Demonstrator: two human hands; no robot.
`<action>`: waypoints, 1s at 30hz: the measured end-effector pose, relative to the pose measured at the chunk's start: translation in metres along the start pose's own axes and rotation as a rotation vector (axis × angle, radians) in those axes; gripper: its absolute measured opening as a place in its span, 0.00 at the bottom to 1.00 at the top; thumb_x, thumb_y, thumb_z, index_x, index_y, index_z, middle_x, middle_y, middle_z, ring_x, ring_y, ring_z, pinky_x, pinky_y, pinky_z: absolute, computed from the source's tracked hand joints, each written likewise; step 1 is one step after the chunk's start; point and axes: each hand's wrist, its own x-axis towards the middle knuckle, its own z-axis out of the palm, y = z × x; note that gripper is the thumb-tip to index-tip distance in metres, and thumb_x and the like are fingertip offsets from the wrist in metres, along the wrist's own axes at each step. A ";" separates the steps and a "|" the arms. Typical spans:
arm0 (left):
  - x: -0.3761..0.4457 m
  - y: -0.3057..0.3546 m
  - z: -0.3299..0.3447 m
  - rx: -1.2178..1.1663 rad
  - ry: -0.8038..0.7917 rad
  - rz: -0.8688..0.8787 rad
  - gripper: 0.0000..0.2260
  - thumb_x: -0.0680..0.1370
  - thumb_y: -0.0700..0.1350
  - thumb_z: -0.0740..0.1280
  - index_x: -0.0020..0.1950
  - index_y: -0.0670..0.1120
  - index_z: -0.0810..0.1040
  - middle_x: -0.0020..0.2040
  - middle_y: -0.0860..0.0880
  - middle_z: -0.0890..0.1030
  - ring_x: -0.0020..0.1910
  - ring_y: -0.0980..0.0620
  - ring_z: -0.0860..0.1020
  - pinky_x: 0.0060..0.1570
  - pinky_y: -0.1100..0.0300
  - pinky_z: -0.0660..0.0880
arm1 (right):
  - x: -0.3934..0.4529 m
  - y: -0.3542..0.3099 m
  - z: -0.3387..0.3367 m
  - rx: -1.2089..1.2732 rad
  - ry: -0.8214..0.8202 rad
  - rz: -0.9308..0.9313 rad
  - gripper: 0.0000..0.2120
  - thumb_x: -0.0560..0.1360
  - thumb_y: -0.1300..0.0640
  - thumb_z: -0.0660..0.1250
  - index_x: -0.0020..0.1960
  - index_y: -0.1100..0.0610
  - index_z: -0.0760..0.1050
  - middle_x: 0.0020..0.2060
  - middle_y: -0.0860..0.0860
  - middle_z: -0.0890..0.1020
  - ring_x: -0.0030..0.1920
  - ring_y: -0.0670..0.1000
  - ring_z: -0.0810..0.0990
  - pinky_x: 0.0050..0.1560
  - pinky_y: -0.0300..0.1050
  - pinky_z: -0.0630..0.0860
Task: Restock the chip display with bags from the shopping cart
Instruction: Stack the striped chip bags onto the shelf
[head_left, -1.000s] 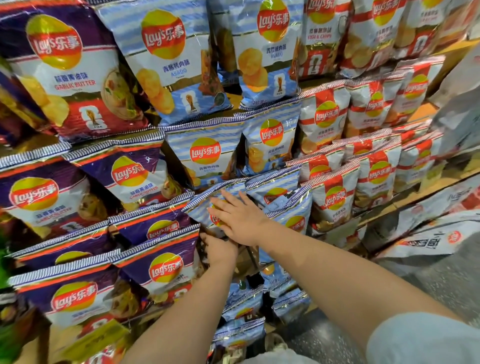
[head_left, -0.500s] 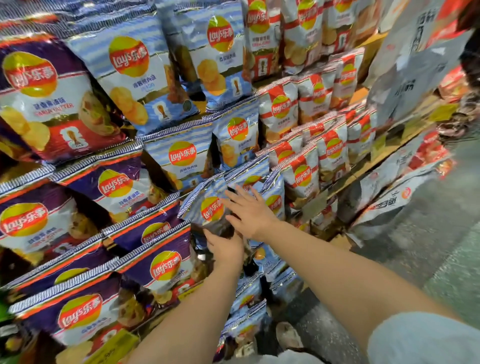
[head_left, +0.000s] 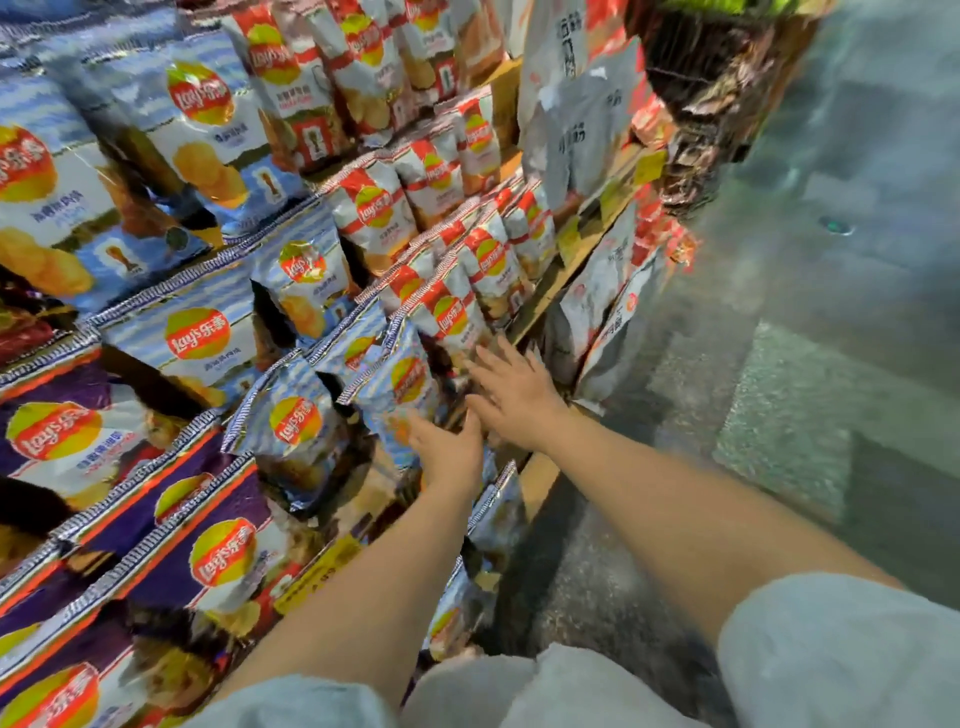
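Note:
The chip display (head_left: 545, 283) is a tiered shelf packed with Lay's bags: purple ones (head_left: 208, 556) at lower left, blue-striped ones (head_left: 197, 338) in the middle, red-and-white ones (head_left: 452, 312) to the right. My left hand (head_left: 449, 449) reaches to the lower edge of a blue-striped bag (head_left: 400, 379) at the shelf front, fingers extended against it. My right hand (head_left: 511, 389) is just right of that bag with fingers spread and straight, holding nothing. The shopping cart is out of view.
White and red snack bags (head_left: 602, 306) lean below the shelf's right end. More packets hang at the upper right (head_left: 691, 130). Grey speckled floor (head_left: 810, 364) fills the right side. Yellow price tags (head_left: 322, 571) line the shelf edge.
The view has swung to the right, bringing the aisle floor into sight. Both hands have come off the blue-striped bag's face and drawn back slightly, the right hand now spread beside it.

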 end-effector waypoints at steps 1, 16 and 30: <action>-0.011 0.002 0.007 0.024 -0.048 0.009 0.39 0.76 0.55 0.69 0.79 0.45 0.51 0.77 0.42 0.59 0.74 0.43 0.62 0.71 0.46 0.62 | -0.012 0.012 -0.001 0.019 0.003 0.046 0.26 0.83 0.43 0.48 0.78 0.48 0.51 0.78 0.47 0.49 0.77 0.51 0.40 0.74 0.53 0.38; -0.270 -0.048 0.126 0.243 -0.516 0.284 0.37 0.78 0.59 0.65 0.79 0.46 0.51 0.78 0.46 0.57 0.74 0.44 0.61 0.72 0.43 0.59 | -0.314 0.150 0.005 0.104 0.179 0.610 0.29 0.81 0.40 0.47 0.78 0.45 0.43 0.77 0.49 0.38 0.76 0.52 0.34 0.74 0.53 0.36; -0.476 -0.149 0.185 0.935 -0.842 0.585 0.43 0.75 0.68 0.61 0.80 0.52 0.42 0.80 0.46 0.41 0.78 0.45 0.41 0.70 0.31 0.43 | -0.601 0.210 0.087 0.268 0.304 1.118 0.36 0.78 0.37 0.55 0.78 0.43 0.39 0.77 0.51 0.35 0.76 0.53 0.33 0.74 0.52 0.36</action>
